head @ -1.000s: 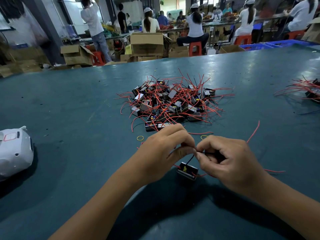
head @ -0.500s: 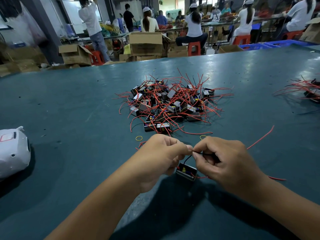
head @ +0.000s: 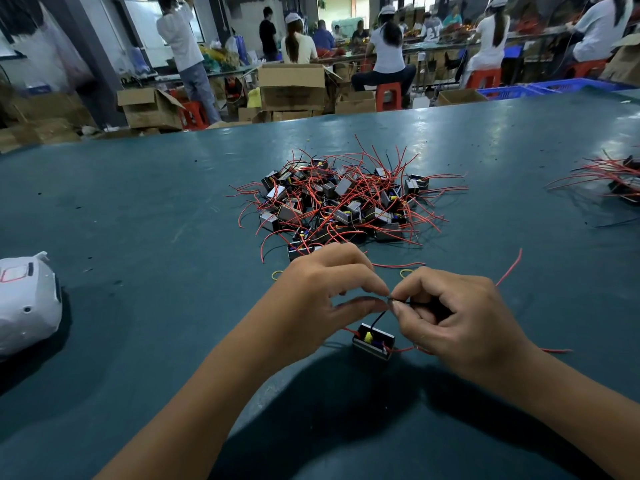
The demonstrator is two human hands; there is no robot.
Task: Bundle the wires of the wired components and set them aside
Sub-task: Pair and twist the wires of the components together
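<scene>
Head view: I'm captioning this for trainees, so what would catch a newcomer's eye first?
The pile of small black components tangled in red wires at the table's middle. Nearer, the left hand and right hand pinch a black wire rising from one component. A white bag sits at the left edge.

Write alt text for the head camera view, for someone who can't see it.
Two bare hands meet over a green table, the left hand and right hand both pinching the black wire of a small black component below them. Behind lies a pile of components tangled in red wires; a white object sits at the left edge.
</scene>
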